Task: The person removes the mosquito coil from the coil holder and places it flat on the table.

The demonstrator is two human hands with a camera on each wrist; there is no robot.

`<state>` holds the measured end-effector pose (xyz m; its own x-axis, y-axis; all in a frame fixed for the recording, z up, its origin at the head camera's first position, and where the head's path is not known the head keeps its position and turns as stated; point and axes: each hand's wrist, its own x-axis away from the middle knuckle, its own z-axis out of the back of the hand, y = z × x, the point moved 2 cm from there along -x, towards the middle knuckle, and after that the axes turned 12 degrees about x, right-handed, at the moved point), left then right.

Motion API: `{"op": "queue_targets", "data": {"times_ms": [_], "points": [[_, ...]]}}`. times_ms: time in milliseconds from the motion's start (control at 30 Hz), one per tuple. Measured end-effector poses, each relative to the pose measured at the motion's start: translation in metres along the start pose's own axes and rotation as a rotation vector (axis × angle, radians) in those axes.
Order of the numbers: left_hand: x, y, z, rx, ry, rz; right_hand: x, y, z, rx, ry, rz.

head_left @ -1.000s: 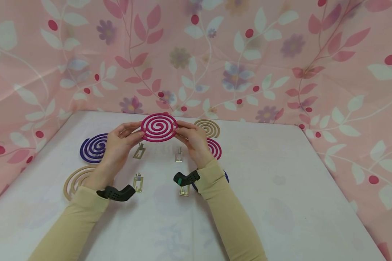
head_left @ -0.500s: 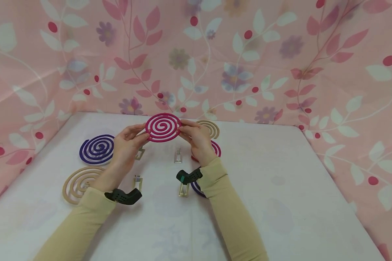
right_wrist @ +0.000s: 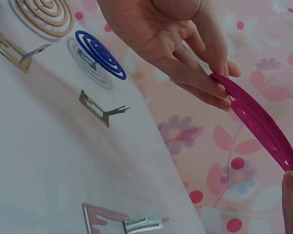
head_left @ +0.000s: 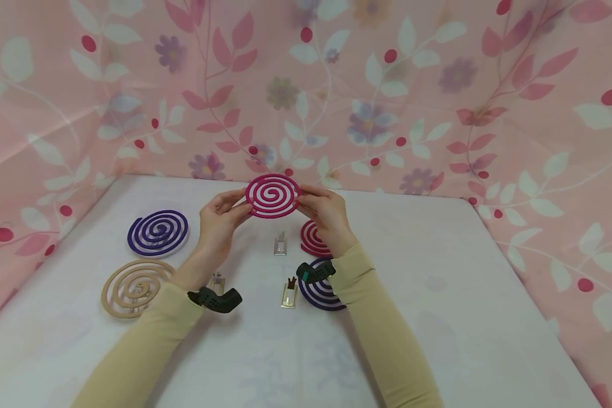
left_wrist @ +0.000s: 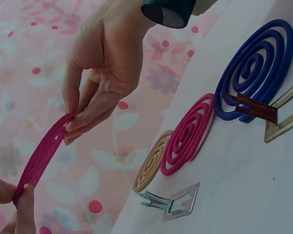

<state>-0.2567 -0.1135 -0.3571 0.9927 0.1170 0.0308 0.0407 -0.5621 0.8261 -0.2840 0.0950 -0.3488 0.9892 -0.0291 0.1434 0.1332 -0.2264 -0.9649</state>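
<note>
"What's closest to the wearer?"
"2 tan sleeves (head_left: 132, 345), each with a black wrist camera (head_left: 216, 299) by the cuff."

"And on the white table (head_left: 464, 311)?"
"The near tan coil (head_left: 140, 289) on the left, the dark blue coil (head_left: 318, 289) on the right, and a gold stand (head_left: 288, 300) just beside the latter. Farther back, a violet-blue coil (head_left: 158, 229) left, a silver stand (head_left: 280, 246) mid-table, and a pink coil (head_left: 311, 238) right, partly behind the right hand (head_left: 331, 218)."

"Where's the magenta coil (head_left: 271, 194)?"
"Lifted off the table, between the 2 hands. The left hand (head_left: 216, 226) pinches 1 edge, thumb against fingers; the right pinches the opposite edge."

"Anything beyond?"
"In the left wrist view, a far tan coil (left_wrist: 152, 163) past the pink; then floral cloth (head_left: 336, 85)."
</note>
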Motion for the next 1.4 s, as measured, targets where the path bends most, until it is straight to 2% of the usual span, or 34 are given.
{"op": "queue_targets", "data": {"times_ms": [233,700,800,1067,1400], "points": [[-0.001,-0.013,-0.014,-0.036,0.006,-0.016,0.001,-0.001,0.016,0.017,0.042,-0.010],[0.000,-0.046,-0.046,0.044,0.037,-0.049,-0.002,-0.007,0.053,-0.005,0.091,0.024],[0.001,-0.050,-0.054,0.063,0.041,-0.059,-0.002,-0.010,0.060,-0.017,0.088,0.054],[-0.002,-0.060,-0.077,0.096,0.034,-0.031,-0.007,-0.015,0.082,-0.070,0.108,0.085],[0.000,-0.061,-0.110,0.104,0.026,-0.056,-0.014,-0.022,0.099,-0.150,0.143,0.094]]}}
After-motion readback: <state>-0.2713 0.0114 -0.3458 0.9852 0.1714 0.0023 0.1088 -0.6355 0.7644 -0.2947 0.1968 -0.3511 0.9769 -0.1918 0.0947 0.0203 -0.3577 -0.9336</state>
